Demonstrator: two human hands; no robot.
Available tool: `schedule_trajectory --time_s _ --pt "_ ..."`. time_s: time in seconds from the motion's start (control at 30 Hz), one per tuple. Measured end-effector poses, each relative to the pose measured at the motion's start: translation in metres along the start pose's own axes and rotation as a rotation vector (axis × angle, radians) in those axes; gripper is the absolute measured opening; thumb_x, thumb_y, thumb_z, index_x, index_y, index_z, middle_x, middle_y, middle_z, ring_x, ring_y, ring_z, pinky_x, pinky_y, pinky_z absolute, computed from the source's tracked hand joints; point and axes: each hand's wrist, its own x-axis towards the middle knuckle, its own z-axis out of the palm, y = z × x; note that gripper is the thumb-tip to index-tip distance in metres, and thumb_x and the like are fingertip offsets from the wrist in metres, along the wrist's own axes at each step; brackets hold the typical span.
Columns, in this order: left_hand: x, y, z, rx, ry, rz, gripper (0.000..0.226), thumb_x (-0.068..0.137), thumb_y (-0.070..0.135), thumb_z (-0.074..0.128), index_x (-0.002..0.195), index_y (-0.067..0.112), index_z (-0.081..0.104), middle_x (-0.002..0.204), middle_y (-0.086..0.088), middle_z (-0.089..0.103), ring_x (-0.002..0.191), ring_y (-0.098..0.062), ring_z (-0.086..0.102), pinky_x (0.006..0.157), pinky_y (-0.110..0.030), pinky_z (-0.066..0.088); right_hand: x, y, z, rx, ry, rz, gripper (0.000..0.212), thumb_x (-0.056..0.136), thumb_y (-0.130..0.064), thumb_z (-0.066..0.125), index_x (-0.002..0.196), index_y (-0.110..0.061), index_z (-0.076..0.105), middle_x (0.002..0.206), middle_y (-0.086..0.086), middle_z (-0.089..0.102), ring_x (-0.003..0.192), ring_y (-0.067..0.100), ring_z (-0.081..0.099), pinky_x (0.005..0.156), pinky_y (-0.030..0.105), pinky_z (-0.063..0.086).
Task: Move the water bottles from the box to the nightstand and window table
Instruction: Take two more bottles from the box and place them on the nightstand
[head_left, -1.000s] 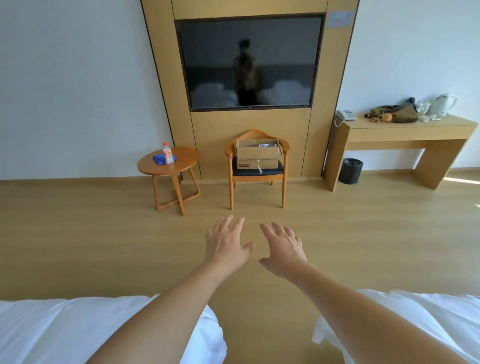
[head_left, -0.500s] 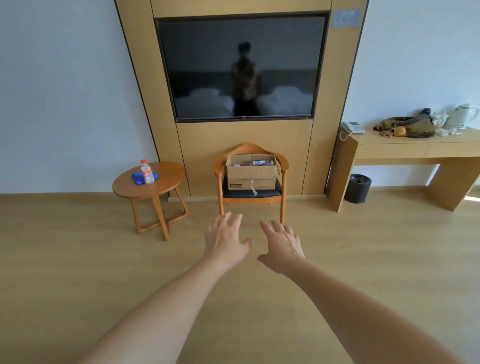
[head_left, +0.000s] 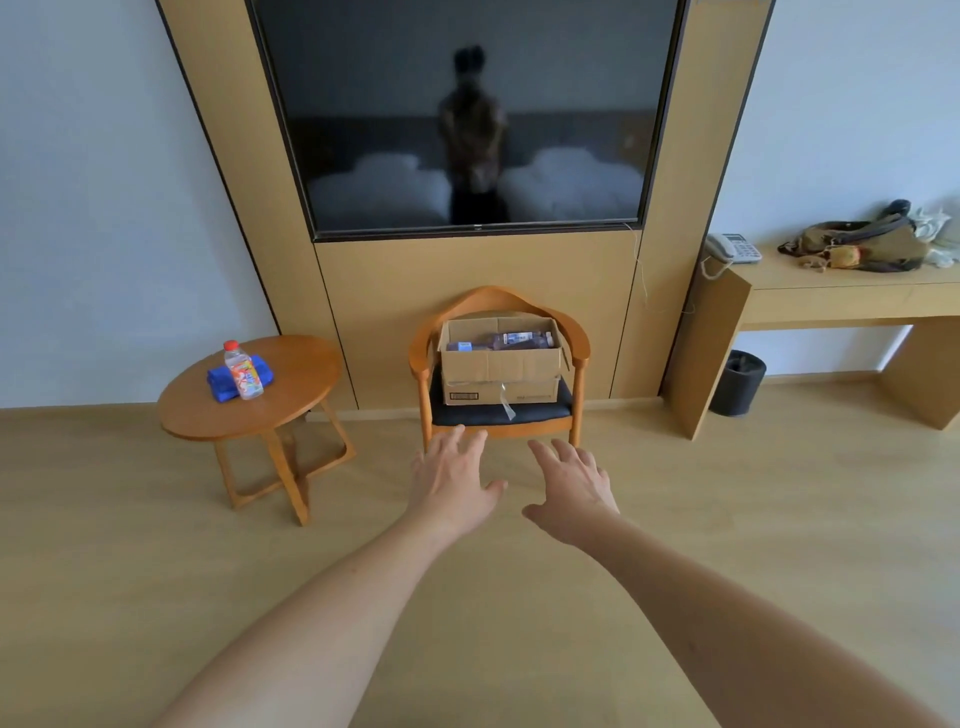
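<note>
We stretch both arms toward the open cardboard box on the wooden chair below the wall television, our left hand and right hand level, fingers spread and holding nothing, both well short of it. The water bottles lie on their sides inside the box, long axes running left to right, straight ahead of us and above our fingertips. The box sits almost centred between our hands, so we judge neither hand clearly nearer.

head view | worn high — faces forward-down | chair ahead, near
</note>
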Motion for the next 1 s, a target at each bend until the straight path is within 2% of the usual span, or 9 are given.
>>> schedule_trajectory --time_s 0.3,0.5,0.67,0.83,1.0 --pt "0.199 -0.064 -0.010 -0.061 -0.023 0.028 0.077 0.094 0.056 0.062 0.159 0.026 0.032 0.167 -0.007 0.026 0.154 -0.030 0.017 0.122 -0.050 0.026 0.192 -0.026 -0.024 -0.008 0.033 0.062 0.091 0.083 -0.039 0.078 0.156 -0.030 0.024 0.157 0.005 0.036 0.141 0.033 0.035 0.111 0.050 0.041" --pt "0.299 -0.089 0.011 -0.075 -0.055 0.032 0.077 0.093 0.056 0.061 0.158 0.027 0.033 0.167 -0.007 0.027 0.155 -0.031 0.017 0.124 -0.052 0.023 0.293 -0.022 -0.020 -0.015 0.008 0.087 0.087 0.082 -0.038 0.078 0.153 -0.030 0.028 0.151 0.003 0.042 0.138 0.032 0.038 0.109 0.049 0.042" --pt "0.379 -0.104 0.041 -0.035 -0.068 0.010 0.078 0.091 0.059 0.060 0.158 0.028 0.034 0.167 -0.006 0.029 0.154 -0.030 0.019 0.124 -0.053 0.023 0.382 -0.003 -0.005 -0.017 -0.020 0.073 0.086 0.085 -0.037 0.075 0.155 -0.030 0.027 0.150 0.005 0.042 0.137 0.033 0.039 0.110 0.050 0.041" --pt "0.475 -0.105 0.065 -0.003 -0.066 0.003 0.076 0.090 0.058 0.063 0.154 0.029 0.036 0.159 -0.002 0.038 0.147 -0.026 0.030 0.118 -0.050 0.034 0.485 0.028 0.006 0.014 -0.051 0.063 0.086 0.086 -0.038 0.076 0.156 -0.031 0.027 0.154 0.003 0.040 0.140 0.032 0.037 0.112 0.052 0.037" --pt "0.560 -0.098 0.077 0.030 -0.117 -0.040 0.073 0.093 0.058 0.059 0.155 0.029 0.034 0.164 -0.004 0.031 0.153 -0.026 0.023 0.120 -0.047 0.031 0.578 0.057 0.006 -0.012 -0.145 0.034 0.086 0.084 -0.038 0.076 0.154 -0.031 0.027 0.156 0.004 0.037 0.140 0.031 0.036 0.111 0.049 0.038"
